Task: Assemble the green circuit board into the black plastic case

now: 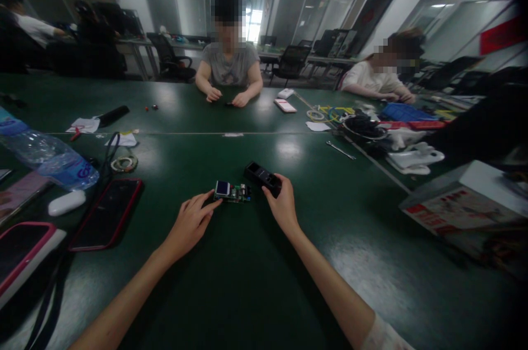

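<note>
My left hand (190, 224) reaches over the table with its fingers stretched out. Its fingertips touch the left end and near edge of a small green circuit board (237, 192), which carries a little square screen on its left part. Just right of the board, my right hand (282, 201) grips the near end of a black plastic casing (260, 175) between thumb and fingers. The casing is long, with a rectangular window and smaller openings in its face. Its far end is tilted up and left, close to the board but apart from it.
On the left are a water bottle (53, 154), a red-edged phone (108, 215), a white case (66, 203) and a black strap. A wrench (340, 150) lies right of centre, a white box (470, 201) farther right. Cables (363, 127) clutter the back right. Two people sit opposite.
</note>
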Tool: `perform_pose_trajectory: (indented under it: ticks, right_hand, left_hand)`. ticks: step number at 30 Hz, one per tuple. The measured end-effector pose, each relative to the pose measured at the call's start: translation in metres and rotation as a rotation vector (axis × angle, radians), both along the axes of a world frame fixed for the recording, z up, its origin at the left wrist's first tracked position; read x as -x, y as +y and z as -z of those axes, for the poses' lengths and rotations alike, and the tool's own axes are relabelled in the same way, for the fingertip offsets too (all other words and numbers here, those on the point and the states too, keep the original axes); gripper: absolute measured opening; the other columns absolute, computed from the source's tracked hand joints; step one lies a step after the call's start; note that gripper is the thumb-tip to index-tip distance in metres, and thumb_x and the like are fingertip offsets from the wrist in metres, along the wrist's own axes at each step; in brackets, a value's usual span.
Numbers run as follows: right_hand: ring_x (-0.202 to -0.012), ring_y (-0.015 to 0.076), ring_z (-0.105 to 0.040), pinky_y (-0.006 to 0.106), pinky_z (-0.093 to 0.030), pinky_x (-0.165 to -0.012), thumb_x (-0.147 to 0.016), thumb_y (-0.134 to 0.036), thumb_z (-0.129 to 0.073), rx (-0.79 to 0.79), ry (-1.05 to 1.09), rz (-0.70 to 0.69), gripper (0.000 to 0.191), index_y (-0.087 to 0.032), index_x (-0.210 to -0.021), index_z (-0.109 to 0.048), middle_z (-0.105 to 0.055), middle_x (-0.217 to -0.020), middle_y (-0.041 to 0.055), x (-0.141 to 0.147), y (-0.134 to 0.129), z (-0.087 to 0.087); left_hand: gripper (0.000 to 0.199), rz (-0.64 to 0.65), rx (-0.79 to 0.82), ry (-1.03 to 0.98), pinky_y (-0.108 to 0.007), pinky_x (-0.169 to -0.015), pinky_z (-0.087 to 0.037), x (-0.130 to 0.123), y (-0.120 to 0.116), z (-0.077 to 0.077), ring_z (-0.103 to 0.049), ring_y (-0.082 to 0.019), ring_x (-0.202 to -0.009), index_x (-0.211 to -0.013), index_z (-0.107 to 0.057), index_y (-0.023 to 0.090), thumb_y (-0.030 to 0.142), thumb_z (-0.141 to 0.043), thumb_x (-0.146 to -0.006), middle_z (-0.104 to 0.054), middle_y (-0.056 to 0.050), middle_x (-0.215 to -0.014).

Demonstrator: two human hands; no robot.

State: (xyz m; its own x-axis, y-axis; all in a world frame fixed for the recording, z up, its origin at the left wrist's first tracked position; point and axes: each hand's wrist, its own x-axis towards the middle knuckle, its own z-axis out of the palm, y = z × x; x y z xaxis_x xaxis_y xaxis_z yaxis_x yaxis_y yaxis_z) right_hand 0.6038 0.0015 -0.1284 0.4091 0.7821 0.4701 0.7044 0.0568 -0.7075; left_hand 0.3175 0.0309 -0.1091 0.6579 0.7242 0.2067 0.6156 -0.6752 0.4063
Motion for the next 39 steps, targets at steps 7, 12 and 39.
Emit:
perform_pose_trajectory:
  ticks: [7, 12, 39]
  right_hand:
    - [-0.106, 0.029, -0.053, 0.051, -0.045, -0.093, -0.081, -0.03, -0.063, 0.018, 0.006, 0.003, 0.047, -0.016, -0.124, -0.048, -0.055, -0.114, 0.0144, -0.001, 0.0, 0.0]
    - [-0.108, 0.0268, -0.055, 0.048, -0.046, -0.095, -0.085, -0.033, -0.06, -0.064, 0.105, -0.043, 0.049, -0.019, -0.128, -0.043, -0.054, -0.119, 0.0131, 0.008, -0.003, -0.009]
    - [-0.12, 0.0229, -0.051, 0.046, -0.044, -0.104, -0.087, -0.025, -0.059, 0.116, 0.115, -0.505, 0.051, -0.028, -0.134, -0.039, -0.052, -0.127, 0.0073, 0.033, -0.011, -0.026]
  left_hand:
    - [0.049, -0.002, 0.007, 0.013, -0.053, -0.104, -0.033, 0.001, 0.0, 0.004, -0.035, -0.025, -0.134, -0.14, -0.035, 0.038, 0.017, -0.038, -0.096, -0.035, -0.002, -0.15]
    - [0.05, 0.007, 0.005, -0.002, -0.053, -0.104, -0.032, 0.002, 0.001, 0.006, -0.035, -0.025, -0.134, -0.141, -0.034, 0.038, 0.017, -0.037, -0.096, -0.035, -0.002, -0.149]
    - [0.032, -0.047, 0.108, -0.099, -0.05, -0.102, -0.036, -0.001, 0.003, 0.003, -0.042, -0.024, -0.129, -0.118, -0.054, 0.029, 0.017, -0.035, -0.095, -0.05, -0.003, -0.136]
